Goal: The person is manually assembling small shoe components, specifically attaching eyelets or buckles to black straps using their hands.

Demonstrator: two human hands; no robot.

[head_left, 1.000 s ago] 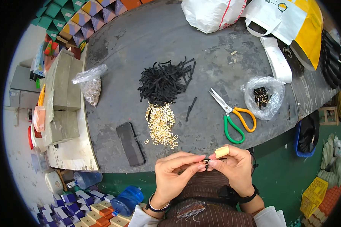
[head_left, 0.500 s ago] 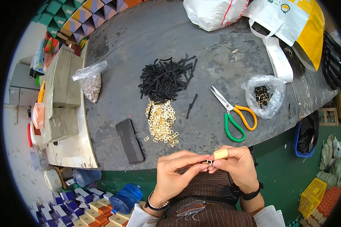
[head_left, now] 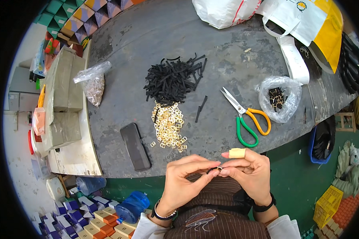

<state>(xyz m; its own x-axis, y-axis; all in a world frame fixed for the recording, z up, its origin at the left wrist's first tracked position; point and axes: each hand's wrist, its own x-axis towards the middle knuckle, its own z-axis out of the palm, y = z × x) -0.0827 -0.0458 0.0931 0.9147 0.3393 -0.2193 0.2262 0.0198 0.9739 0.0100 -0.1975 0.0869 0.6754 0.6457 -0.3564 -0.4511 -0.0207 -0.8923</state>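
Observation:
In front of my body, beyond the table's near edge, both hands meet over a small gold buckle with a short black strip at it. My left hand pinches the strip between thumb and fingertips. On the buckle's right side press the fingertips of my right hand, whose index finger wears a yellow wrap and is raised off the piece. Fingers partly hide how strip and buckle join. On the table lie a heap of gold buckles and, beyond it, a heap of black strips.
Scissors with green and orange handles lie right of the heaps. Beside them, a clear bag holds black-and-gold pieces. A phone rests near the front edge; another small filled bag is at left. White bags stand at the back.
The buckle has turned so its opening shows less. My right index finger has lifted away from it. Table items appear shifted slightly up and left in the view.

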